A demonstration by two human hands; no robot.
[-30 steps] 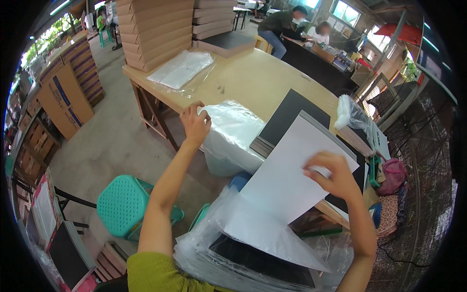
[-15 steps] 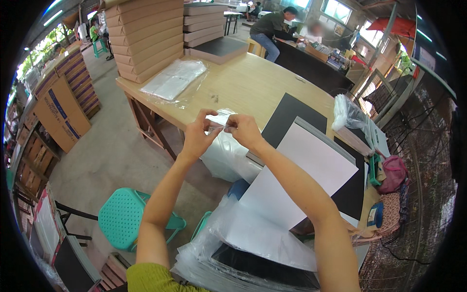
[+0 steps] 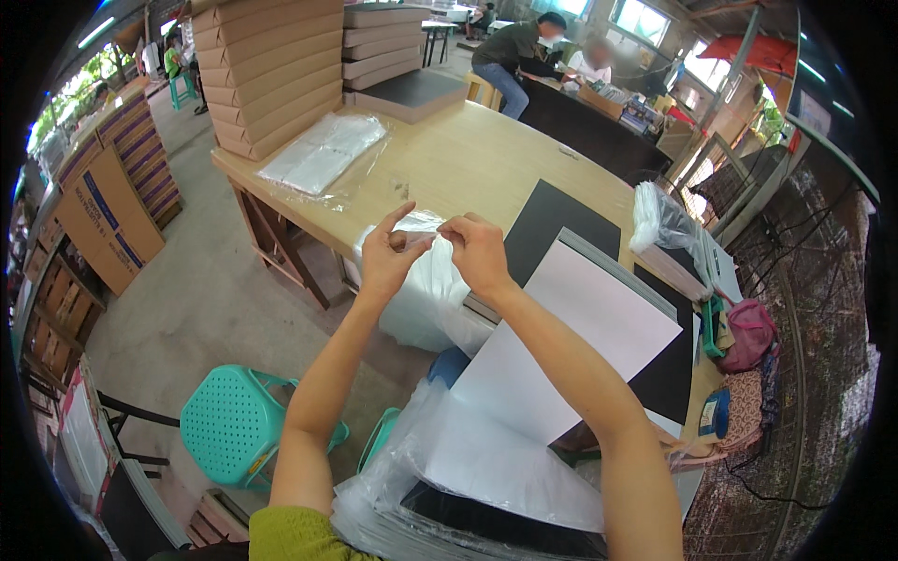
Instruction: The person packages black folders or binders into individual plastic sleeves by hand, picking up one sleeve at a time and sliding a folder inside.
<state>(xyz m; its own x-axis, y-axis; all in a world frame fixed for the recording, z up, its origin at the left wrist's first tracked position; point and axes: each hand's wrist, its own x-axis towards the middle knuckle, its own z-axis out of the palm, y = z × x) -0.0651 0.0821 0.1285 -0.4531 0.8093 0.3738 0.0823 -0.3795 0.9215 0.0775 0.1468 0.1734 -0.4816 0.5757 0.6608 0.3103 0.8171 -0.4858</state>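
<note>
Right hand moved leftward, pinching clear plastic

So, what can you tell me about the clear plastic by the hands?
The clear plastic looks thin, shiny and see-through, whitish where it folds or catches light. It lies over the near edge of the table and hangs below, loose and wrinkled. At its upper end, the left hand and right hand hold a bit of it. Black boards lie just to its right. I can't count its layers.
</note>
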